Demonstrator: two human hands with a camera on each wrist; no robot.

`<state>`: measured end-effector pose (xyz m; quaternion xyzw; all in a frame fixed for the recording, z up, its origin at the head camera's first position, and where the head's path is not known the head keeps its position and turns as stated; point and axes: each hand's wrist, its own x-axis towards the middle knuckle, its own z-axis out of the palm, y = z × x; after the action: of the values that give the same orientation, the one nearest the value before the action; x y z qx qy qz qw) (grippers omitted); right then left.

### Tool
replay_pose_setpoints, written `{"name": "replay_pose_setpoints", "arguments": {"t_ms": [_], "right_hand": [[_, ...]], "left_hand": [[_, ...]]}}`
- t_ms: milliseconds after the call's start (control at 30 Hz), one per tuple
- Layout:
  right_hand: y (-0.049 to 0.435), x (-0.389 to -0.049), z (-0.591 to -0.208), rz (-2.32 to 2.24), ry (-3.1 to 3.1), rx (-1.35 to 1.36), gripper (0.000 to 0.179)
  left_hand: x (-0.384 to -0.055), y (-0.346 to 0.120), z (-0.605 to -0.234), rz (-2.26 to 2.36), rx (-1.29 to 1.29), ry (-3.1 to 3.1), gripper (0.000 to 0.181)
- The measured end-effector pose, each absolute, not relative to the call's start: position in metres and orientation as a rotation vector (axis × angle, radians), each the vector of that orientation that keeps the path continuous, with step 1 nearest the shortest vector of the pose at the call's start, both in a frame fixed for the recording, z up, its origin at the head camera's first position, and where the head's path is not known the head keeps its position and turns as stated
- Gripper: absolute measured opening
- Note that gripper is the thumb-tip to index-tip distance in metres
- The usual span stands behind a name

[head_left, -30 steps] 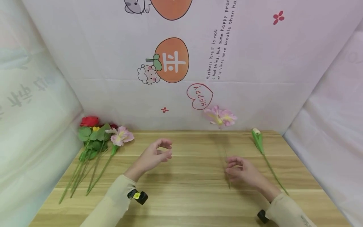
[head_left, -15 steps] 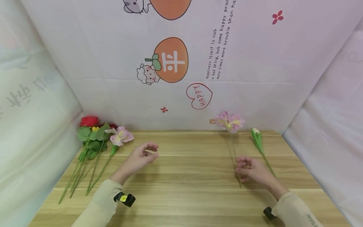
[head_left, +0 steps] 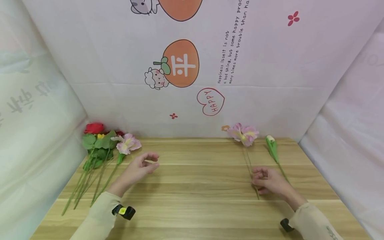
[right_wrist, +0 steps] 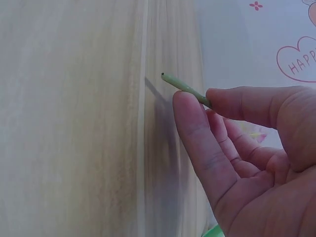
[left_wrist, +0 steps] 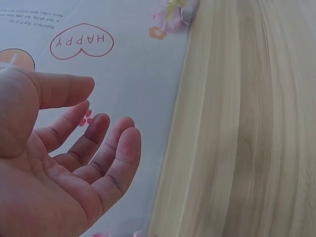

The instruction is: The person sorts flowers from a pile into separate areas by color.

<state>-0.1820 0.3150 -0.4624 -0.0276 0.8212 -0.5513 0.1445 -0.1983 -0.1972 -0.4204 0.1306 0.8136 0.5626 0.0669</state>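
My right hand (head_left: 268, 180) pinches the thin green stem of a pink artificial flower (head_left: 243, 134) with a yellowish centre. The right wrist view shows the cut end of that stem (right_wrist: 183, 89) sticking out between thumb and fingers, over the wooden table. Farther left, my left hand (head_left: 139, 168) hovers with loosely bent fingers and nothing in them; its palm and parted fingers (left_wrist: 118, 163) fill the left side of its wrist view. Just beyond it lies a similar pink flower (head_left: 128, 144) with its green stem pointing toward me.
Beside that flower lies a bunch with a red rose (head_left: 94, 128), a yellow bloom and green leaves (head_left: 99, 150), stems toward me. At the right a white tulip (head_left: 272, 146) lies on the wooden table (head_left: 204, 213). A printed white cloth (head_left: 120, 66) stands behind.
The right hand has moved right with the pink flower, whose bloom is now lower and nearer the tulip. The left hand has drawn back to the left, still holding nothing.
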Motion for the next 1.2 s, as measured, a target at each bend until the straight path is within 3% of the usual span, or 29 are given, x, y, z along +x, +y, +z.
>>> {"name": "replay_pose_setpoints", "arguments": {"t_ms": [1200], "right_hand": [[0.319, -0.181, -0.463, -1.485, 2.444, -0.046, 0.062]], "left_hand": [[-0.18, -0.277, -0.429, 1.535, 0.234, 2.609, 0.045]]}}
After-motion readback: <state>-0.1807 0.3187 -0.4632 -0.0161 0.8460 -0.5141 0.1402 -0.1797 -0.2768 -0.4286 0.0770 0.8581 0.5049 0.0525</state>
